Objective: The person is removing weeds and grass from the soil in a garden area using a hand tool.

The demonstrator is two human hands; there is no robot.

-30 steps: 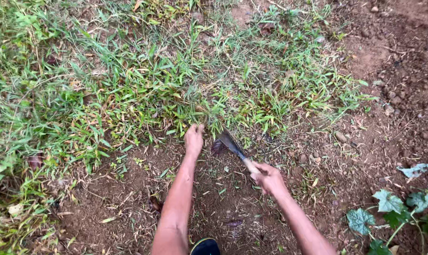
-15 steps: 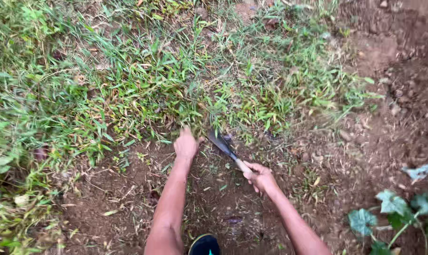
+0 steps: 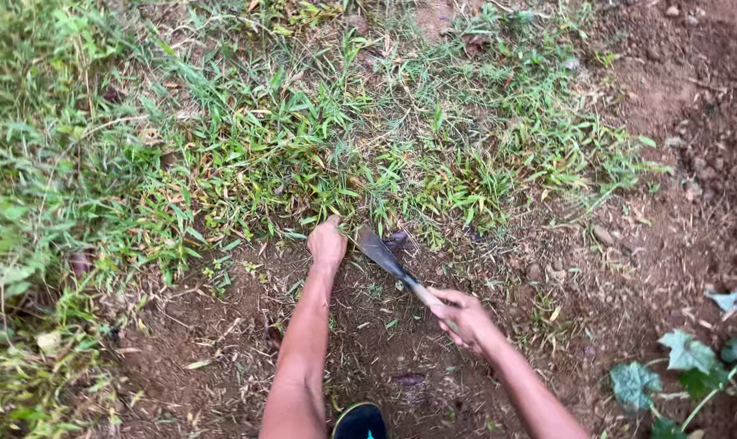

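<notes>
Two bare hands worked at the edge of a grass patch in the single head view. The left hand [image 3: 327, 242], just left of the frame's centre, was closed in a fist at the lower fringe of the grass [image 3: 303, 138], gripping what looked like a tuft of blades, though the exact stems inside the fist could not be made out. The right hand [image 3: 463, 315], lower and to the right of centre, was wrapped tightly around the pale handle of a small hand hoe [image 3: 389, 262]. Its dark metal blade slanted up and to the left, its tip lying at the grass edge just beside the left fist. Bare brown soil [image 3: 222, 349] filled the lower half of the frame beneath both forearms, scattered with dry bits. The dark toe of a shoe [image 3: 360, 420] showed at the bottom edge between the arms. A broad-leaved plant [image 3: 694, 366] stood in the lower right corner, well apart from the hands.
</notes>
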